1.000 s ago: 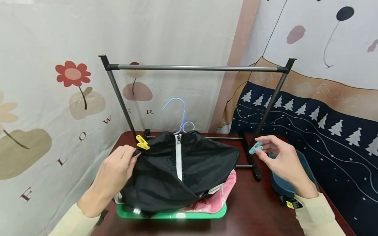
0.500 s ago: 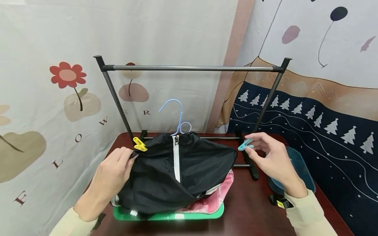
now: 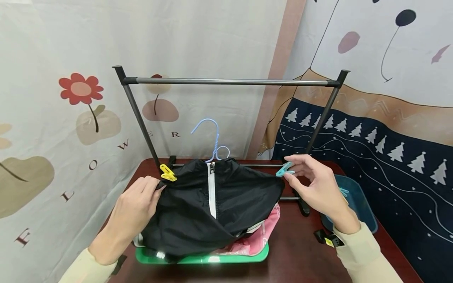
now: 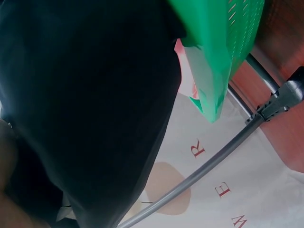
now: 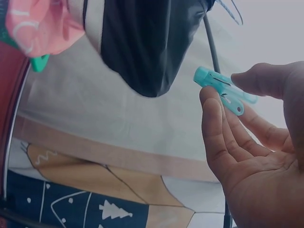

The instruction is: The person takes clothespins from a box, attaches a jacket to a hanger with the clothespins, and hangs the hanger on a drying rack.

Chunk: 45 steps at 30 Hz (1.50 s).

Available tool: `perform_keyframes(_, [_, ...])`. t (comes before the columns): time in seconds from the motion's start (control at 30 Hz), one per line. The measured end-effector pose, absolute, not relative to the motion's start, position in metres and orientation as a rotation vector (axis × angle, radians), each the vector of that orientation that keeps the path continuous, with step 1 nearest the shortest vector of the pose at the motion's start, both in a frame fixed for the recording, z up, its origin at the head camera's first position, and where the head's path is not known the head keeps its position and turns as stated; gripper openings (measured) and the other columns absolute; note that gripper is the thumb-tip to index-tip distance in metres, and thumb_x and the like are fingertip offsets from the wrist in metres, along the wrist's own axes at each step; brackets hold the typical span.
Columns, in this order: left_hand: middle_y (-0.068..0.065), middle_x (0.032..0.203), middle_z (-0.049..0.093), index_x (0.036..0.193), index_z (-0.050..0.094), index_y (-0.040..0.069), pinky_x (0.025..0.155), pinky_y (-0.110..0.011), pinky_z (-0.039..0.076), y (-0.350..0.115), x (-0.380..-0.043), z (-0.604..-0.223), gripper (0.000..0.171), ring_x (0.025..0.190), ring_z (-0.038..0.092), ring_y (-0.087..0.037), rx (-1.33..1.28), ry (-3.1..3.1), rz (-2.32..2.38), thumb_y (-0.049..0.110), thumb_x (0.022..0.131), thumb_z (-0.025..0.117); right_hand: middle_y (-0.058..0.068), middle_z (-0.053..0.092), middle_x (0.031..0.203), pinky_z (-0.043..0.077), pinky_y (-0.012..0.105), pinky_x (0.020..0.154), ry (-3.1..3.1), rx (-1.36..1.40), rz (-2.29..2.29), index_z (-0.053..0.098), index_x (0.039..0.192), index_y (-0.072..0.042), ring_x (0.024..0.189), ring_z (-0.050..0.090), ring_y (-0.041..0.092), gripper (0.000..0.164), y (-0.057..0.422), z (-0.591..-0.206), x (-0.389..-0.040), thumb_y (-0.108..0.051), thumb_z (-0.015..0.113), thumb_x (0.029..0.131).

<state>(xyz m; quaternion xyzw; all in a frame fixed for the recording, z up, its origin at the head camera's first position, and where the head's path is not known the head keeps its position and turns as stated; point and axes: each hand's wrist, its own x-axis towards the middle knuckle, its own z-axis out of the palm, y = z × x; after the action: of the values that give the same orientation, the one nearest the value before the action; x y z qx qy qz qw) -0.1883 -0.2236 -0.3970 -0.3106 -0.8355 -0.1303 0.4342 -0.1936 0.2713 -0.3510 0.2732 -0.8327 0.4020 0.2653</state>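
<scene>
A black zip jacket [image 3: 244, 192] with a white zipper strip hangs on a light blue wire hanger [image 3: 216, 141], whose hook points up. A yellow clothespin [image 3: 168, 173] is clipped at the jacket's left shoulder. Just below it my left hand [image 3: 132, 212] grips the jacket's edge with thumb and fingers. In my right hand [image 3: 316, 184] a light blue clothespin [image 3: 284, 169] is pinched between thumb and fingers, right by the jacket's right shoulder. The right wrist view shows the clothespin [image 5: 221, 88] apart from the black cloth [image 5: 142, 47]. In the left wrist view, black fabric [image 4: 90, 95] fills much of the picture.
Behind the jacket stands a dark metal clothes rack [image 3: 226, 81]. Below lies a green basket [image 3: 201, 259] holding pink cloth [image 3: 247, 245]. To the right on the dark red table [image 3: 290, 251] sits a blue bin [image 3: 361, 204] with clothespins [image 3: 343, 192] inside.
My right hand has moved left with the light blue clothespin, up to the jacket's right shoulder. The left hand keeps its grip on the jacket. The head view has shifted slightly.
</scene>
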Motion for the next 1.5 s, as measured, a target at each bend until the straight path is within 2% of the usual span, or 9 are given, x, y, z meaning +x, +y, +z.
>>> perform_keyframes(0.63, [-0.012,0.088,0.057,0.103,0.063,-0.003,0.065,-0.036,0.045,-0.225,-0.186,-0.397,0.052,0.079,0.051,-0.023,-0.786,-2.050,-0.305,0.035,0.128,0.038,0.006,0.089,0.115,0.064,0.013,0.092,-2.263,0.759,1.132,0.078,0.137,-0.009,0.098,0.081,0.004,0.045,0.247,-0.344,-0.197,0.005,0.091,0.096])
perform_keyframes(0.83, [-0.012,0.089,0.057,0.104,0.064,-0.003,0.067,-0.037,0.046,-0.225,-0.184,-0.398,0.052,0.081,0.052,-0.024,-0.779,-2.071,-0.316,0.035,0.128,0.038,0.006,0.088,0.116,0.064,0.014,0.094,-2.226,0.777,1.130,0.078,0.134,-0.004,0.099,0.081,0.003,0.043,0.243,-0.343,-0.197,0.009,0.090,0.095])
perform_keyframes(0.97, [-0.012,0.089,0.057,0.104,0.063,-0.003,0.067,-0.037,0.045,-0.224,-0.184,-0.397,0.050,0.081,0.052,-0.024,-0.781,-2.083,-0.317,0.034,0.128,0.039,0.006,0.088,0.114,0.065,0.014,0.094,-2.199,0.771,1.121,0.079,0.130,-0.001,0.096,0.081,0.003,0.039,0.242,-0.341,-0.198,0.011,0.091,0.094])
perform_keyframes(1.33, [-0.013,0.089,0.056,0.104,0.063,-0.003,0.068,-0.038,0.045,-0.225,-0.186,-0.393,0.050,0.081,0.052,-0.025,-0.782,-2.088,-0.309,0.033,0.128,0.038,0.008,0.090,0.108,0.067,0.019,0.081,-2.204,0.723,1.171,0.085,0.111,-0.008,0.084,0.081,0.006,0.024,0.236,-0.334,-0.201,0.006,0.093,0.094])
perform_keyframes(1.5, [-0.013,0.089,0.057,0.105,0.063,-0.003,0.067,-0.038,0.045,-0.225,-0.187,-0.393,0.051,0.081,0.052,-0.024,-0.784,-2.083,-0.317,0.034,0.128,0.038,0.011,0.091,0.107,0.067,0.018,0.080,-2.203,0.717,1.179,0.086,0.103,-0.008,0.084,0.082,0.003,0.021,0.234,-0.331,-0.204,0.009,0.093,0.092])
